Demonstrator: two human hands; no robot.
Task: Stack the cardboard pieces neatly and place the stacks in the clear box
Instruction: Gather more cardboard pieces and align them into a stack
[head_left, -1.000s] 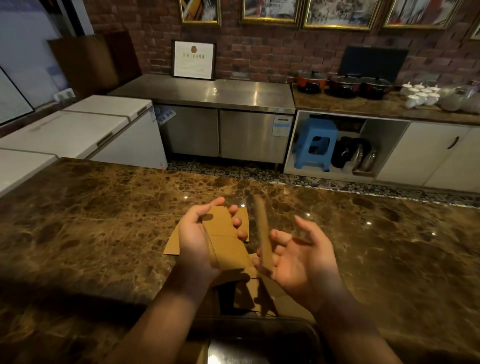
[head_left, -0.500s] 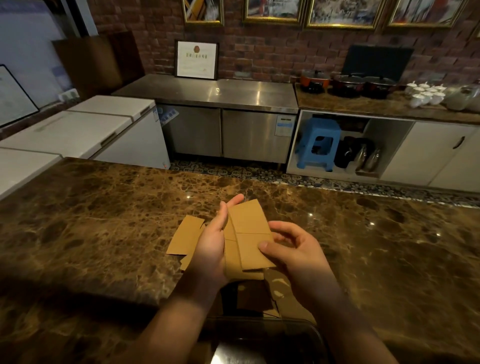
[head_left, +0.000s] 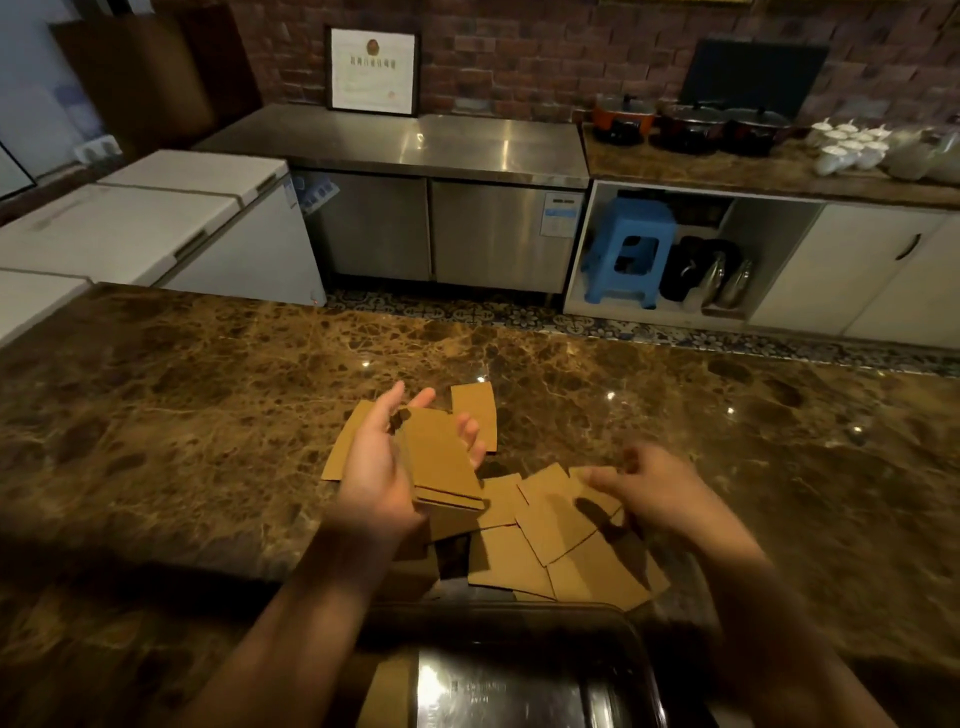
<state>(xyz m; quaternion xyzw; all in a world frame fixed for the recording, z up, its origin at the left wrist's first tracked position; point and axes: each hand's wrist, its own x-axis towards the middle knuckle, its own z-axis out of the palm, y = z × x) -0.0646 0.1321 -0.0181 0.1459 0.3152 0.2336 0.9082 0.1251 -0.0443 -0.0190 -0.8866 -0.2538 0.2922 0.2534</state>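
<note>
Clearly the cardboard pieces (head_left: 563, 540) are light, stiff and thin, best pinched by their edges. The left hand (head_left: 382, 462) cradles a small stack (head_left: 441, 457) at frame centre; the right hand (head_left: 652, 483), blurred, reaches over loose ones, grip unclear.

Tan cardboard on brown marble

The cardboard pieces (head_left: 561, 525) show plain tan on a marble counter (head_left: 208, 415) of dark brown veined with gold. Beyond the counter sit white chest freezers (head_left: 171, 218), a silver steel cabinet (head_left: 441, 208), a sky-blue stool (head_left: 631, 249), red-brown brick wall (head_left: 545, 52), and blue-and-white patterned floor tiles (head_left: 519, 312).
</note>
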